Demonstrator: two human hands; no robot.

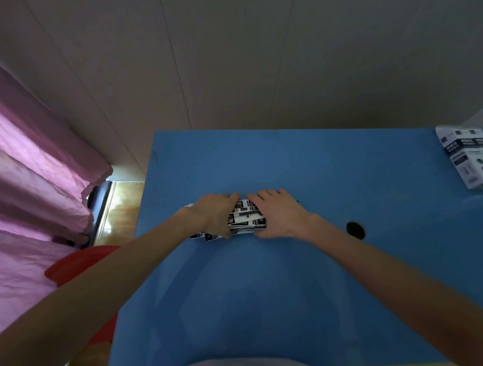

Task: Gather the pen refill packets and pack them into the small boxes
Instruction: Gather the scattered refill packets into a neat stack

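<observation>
A bunch of black-and-white pen refill packets (246, 218) lies in the middle of the blue table (285, 284). My left hand (215, 213) grips the bunch from the left, fingers curled over its far edge. My right hand (278, 214) grips it from the right, thumb at the near edge. More packet ends (206, 236) stick out under my left wrist. A stack of small white boxes with black print (473, 157) stands at the table's far right corner, well away from both hands.
A round black hole (355, 230) sits in the table just right of my right forearm. A pink curtain (22, 183) hangs on the left, with a red stool (83, 261) beside the table's left edge. A pale wall rises behind the table.
</observation>
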